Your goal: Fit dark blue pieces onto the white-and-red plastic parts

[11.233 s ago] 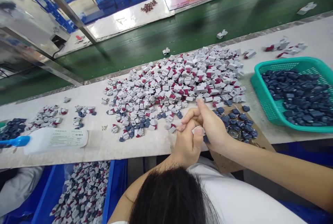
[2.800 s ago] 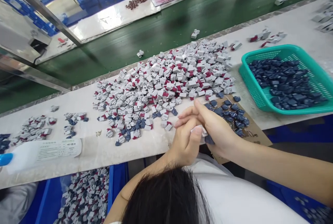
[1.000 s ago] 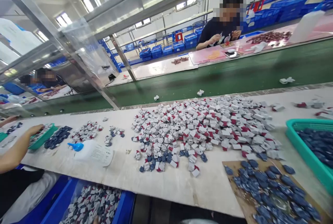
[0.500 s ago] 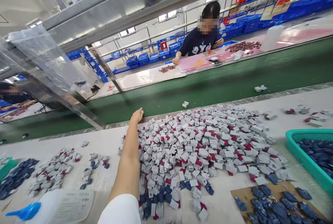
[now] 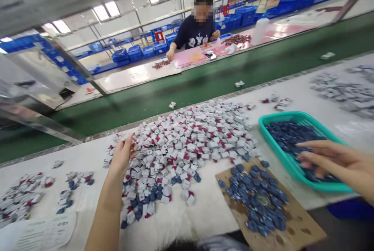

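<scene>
The heap of small pieces [image 5: 189, 142] in the middle is white-grey with dark red ends (a few navy ones mixed in at its near edge). To the right, the basket [image 5: 283, 114] is teal mesh, its caps [image 5: 284, 132] deep navy; the same navy covers the loose caps [image 5: 257, 192] on the brown board [image 5: 304, 231]. The table [image 5: 204, 216] is off-white, the belt [image 5: 204, 83] beyond it dark green. Far off, crates [image 5: 134, 52] are bright blue, a mat [image 5: 189, 57] pink, a shirt [image 5: 194, 33] navy with white print

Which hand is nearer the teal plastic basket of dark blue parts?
Right. The right hand reaches over the teal plastic basket; the left hand is apart, at the left edge of the pile of white-and-red parts.
</scene>
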`<state>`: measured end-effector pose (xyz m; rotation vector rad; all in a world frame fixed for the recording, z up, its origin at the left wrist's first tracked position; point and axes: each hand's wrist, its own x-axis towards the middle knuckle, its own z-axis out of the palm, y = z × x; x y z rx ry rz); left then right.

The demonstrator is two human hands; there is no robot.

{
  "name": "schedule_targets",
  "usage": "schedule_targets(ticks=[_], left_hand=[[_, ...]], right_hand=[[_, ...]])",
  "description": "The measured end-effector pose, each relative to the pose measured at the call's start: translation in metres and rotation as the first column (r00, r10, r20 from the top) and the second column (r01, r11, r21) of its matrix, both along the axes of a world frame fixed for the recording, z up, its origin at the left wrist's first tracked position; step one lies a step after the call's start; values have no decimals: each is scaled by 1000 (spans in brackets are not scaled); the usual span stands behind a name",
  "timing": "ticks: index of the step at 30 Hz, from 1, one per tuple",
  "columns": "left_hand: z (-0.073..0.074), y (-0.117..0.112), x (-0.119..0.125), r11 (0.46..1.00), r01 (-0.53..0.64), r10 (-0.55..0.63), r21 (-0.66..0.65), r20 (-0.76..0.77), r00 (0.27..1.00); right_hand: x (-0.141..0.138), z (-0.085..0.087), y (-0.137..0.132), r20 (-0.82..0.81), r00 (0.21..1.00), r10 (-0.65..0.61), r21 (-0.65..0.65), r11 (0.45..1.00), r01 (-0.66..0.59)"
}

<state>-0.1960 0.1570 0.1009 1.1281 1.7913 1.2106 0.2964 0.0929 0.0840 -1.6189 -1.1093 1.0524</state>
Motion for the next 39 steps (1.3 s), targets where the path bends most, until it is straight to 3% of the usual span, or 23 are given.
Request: schedule_targets(ticks=[4,6,9,12,15,19,23,26,30,35,39], left_hand=[[-2,-77,54,995,79,-46,-56,452,891],[-7,-98,78,994,83,-36,-72,505,862],[-14,-114,107,989,135,-94,-56,469,878],[-18,-120,127,958,282,-235,-45,437,868],[-19,-125,140,896,442,-362,-51,494,791],[-24,-133,156,825,559,-392,-85,627,673],[-31,-139,171,831,541,-349,-133,632,692],[-33,-140,176,845,514,-323,-149,624,711],[-32,-137,175,849,502,-274,-163,676,684],[-36,-132,171,839,527,-291,-135,706,645],[-38,-130,171,848,514,-308,-128,670,675]], right_hand=[[-21,3,-31,-16,993,118,-83,989,-119],[-35,6,-41,-108,984,143,-78,985,-151],[-46,6,-53,-208,961,182,-107,973,-207],[-47,1,-63,-225,953,202,-152,959,-239],[-50,-9,-70,-188,955,230,-195,944,-265],[-61,-26,-77,-29,980,197,-160,967,-199],[-68,-41,-79,90,960,266,-99,961,-258],[-68,-48,-80,253,903,348,-41,936,-350],[-64,-54,-80,485,815,319,75,913,-402],[-61,-62,-81,650,676,347,72,858,-509],[-60,-65,-81,757,541,368,23,812,-584]])
